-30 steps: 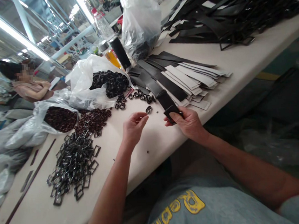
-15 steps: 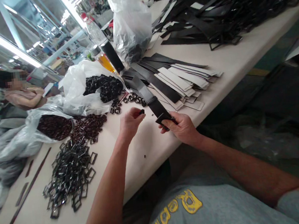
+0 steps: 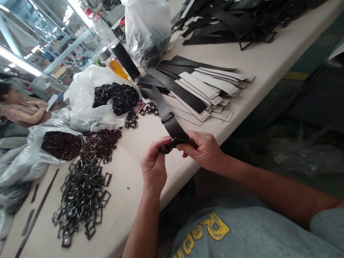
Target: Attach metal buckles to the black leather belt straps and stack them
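My right hand [image 3: 206, 150] is closed around the near end of a black strap [image 3: 172, 127], where a dark buckle sits. A black loop [image 3: 167, 117] goes round the strap a little farther up, and the strap's far part lies toward the strap pile. My left hand [image 3: 153, 161] pinches a small black piece [image 3: 164, 148] right beside the buckle end, and its fingertips meet the strap end there. The piece's exact shape is partly hidden by the fingers.
Metal buckles [image 3: 80, 198] lie heaped at left, near brown loops [image 3: 62, 145] and black loops [image 3: 117, 97] in plastic bags. Flat straps [image 3: 204, 87] fan out beyond my hands. Bottles [image 3: 117, 67] stand behind. More black straps [image 3: 228, 22] fill the back right. A person [image 3: 20, 105] is at far left.
My left hand has moved right with the small black piece, up to the strap end. My right hand has shifted slightly left and turned the buckle end.
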Demonstrator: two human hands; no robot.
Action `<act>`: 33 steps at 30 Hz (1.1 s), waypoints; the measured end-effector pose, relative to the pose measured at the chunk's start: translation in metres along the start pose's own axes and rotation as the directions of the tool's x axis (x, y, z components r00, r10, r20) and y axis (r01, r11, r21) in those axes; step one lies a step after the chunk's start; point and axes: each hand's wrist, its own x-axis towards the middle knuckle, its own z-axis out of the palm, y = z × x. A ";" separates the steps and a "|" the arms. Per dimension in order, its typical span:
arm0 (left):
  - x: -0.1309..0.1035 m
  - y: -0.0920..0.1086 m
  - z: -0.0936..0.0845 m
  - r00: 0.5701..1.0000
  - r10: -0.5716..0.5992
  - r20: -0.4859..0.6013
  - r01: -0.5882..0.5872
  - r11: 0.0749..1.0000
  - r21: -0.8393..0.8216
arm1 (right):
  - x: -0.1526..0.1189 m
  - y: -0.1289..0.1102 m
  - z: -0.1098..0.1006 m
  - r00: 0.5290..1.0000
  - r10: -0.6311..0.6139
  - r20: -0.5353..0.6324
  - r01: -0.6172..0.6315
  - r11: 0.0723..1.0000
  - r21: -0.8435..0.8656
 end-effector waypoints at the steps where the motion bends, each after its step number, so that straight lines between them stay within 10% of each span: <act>1: -0.001 0.002 0.001 1.000 0.031 0.001 -0.031 0.999 0.015 | -0.001 -0.001 0.000 0.999 -0.039 -0.014 0.038 0.999 -0.039; 16: -0.004 0.005 0.007 0.973 -0.056 -0.225 0.013 0.982 -0.189 | -0.007 -0.003 0.001 0.987 -0.161 -0.023 0.153 0.963 -0.222; 33: -0.009 0.011 0.003 0.998 0.033 0.049 -0.034 0.999 0.017 | -0.011 -0.002 0.000 0.977 -0.199 0.073 0.210 0.956 -0.205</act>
